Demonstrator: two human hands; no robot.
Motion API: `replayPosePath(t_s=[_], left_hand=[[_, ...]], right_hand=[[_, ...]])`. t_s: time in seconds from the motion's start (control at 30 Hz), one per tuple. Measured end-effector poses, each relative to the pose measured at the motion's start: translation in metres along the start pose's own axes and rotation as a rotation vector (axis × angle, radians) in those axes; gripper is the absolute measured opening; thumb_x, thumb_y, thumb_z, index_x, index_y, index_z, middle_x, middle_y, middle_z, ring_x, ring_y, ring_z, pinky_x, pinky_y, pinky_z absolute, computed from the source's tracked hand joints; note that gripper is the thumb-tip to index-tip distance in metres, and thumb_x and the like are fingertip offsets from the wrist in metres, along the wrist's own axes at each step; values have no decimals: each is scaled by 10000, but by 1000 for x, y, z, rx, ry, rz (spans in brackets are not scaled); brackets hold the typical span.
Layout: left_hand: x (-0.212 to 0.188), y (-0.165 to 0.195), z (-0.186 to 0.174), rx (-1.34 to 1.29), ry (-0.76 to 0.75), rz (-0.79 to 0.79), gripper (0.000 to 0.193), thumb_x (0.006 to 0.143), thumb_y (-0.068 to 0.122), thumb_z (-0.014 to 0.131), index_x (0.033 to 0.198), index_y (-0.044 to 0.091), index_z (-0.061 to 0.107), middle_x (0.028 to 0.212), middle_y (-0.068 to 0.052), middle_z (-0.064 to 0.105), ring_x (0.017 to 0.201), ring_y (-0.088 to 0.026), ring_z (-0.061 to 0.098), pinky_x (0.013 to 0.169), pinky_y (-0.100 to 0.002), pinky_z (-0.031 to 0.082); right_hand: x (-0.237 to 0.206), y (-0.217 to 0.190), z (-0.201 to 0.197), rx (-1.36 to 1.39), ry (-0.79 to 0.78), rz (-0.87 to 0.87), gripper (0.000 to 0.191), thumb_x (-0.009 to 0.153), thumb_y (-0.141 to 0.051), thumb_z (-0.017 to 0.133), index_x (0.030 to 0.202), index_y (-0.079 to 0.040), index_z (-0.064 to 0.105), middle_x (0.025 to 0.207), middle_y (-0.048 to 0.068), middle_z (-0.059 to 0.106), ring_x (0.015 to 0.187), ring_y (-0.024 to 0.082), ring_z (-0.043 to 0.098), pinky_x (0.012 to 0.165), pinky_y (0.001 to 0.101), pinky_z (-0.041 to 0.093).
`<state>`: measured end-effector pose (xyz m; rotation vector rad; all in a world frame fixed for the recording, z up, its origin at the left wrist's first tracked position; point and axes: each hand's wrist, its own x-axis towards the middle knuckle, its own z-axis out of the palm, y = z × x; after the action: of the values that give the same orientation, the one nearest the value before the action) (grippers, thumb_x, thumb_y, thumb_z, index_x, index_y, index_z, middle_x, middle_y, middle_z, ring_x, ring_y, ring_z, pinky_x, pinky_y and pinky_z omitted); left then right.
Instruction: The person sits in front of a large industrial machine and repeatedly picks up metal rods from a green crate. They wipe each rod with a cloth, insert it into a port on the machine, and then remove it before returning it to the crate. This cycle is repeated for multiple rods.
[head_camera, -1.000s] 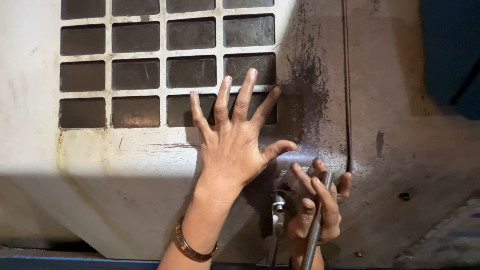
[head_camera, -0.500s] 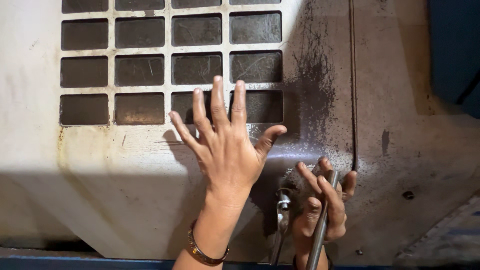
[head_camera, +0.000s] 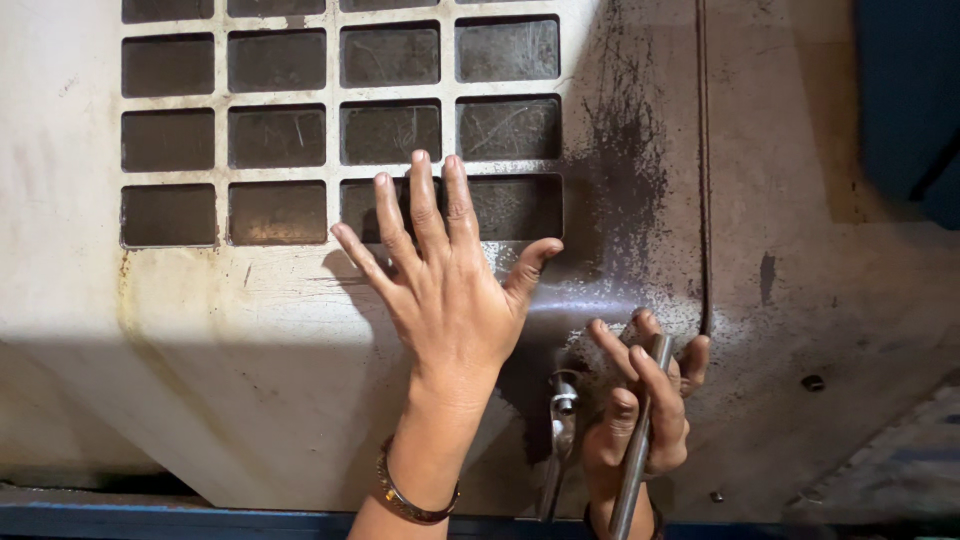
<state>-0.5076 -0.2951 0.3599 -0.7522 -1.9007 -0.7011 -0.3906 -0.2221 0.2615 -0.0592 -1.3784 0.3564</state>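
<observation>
My left hand (head_camera: 450, 290) lies flat on a dirty white metal panel (head_camera: 250, 340), fingers spread, its fingertips reaching the bottom row of a grid of rectangular openings (head_camera: 340, 130). A metal bangle circles that wrist. Lower right, my right hand (head_camera: 645, 400) is closed around a thin grey metal rod (head_camera: 640, 440) that runs up between its fingers. Just left of that hand sits a small metal latch or handle (head_camera: 562, 415) fixed on the panel.
A dark sooty stain (head_camera: 625, 190) spreads over the panel right of the grid. A vertical seam (head_camera: 703, 170) divides it from another stained panel with small bolts (head_camera: 813, 383). A blue edge (head_camera: 150, 520) runs along the bottom, dark blue shapes at top right.
My left hand slid left and slightly down across the panel, its fingers drawing closer together. The right hand with the rod stayed almost still.
</observation>
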Motion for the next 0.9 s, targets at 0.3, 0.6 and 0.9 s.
replayPosePath(t_s=[0.3, 0.6, 0.9], left_hand=[[-5, 1, -1, 50, 54, -7, 975, 997, 799, 181, 1594, 81, 463, 1612, -174, 429, 1560, -409, 236, 1209, -710, -13], [-25, -2, -6, -16, 30, -11, 852, 1039, 689, 240, 1601, 75, 421, 1680, -95, 356, 1579, -405, 178, 1248, -667, 9], [-41, -7, -1, -52, 12, 2, 793, 1059, 627, 278, 1595, 55, 399, 1676, -91, 355, 1585, -347, 188, 1281, -600, 57]], right_hand=[[1, 1, 2, 30, 20, -14, 323, 1169, -309, 406, 1263, -29, 538, 1094, 164, 762, 1411, 231, 586, 1330, 381, 145], [2, 1, 5, 37, 41, -30, 330, 1166, -309, 393, 1255, -30, 545, 1091, 156, 760, 1400, 232, 592, 1323, 385, 153], [1, 2, 4, 8, 36, -26, 329, 1170, -321, 390, 1249, -45, 551, 1088, 141, 767, 1395, 225, 594, 1323, 387, 171]])
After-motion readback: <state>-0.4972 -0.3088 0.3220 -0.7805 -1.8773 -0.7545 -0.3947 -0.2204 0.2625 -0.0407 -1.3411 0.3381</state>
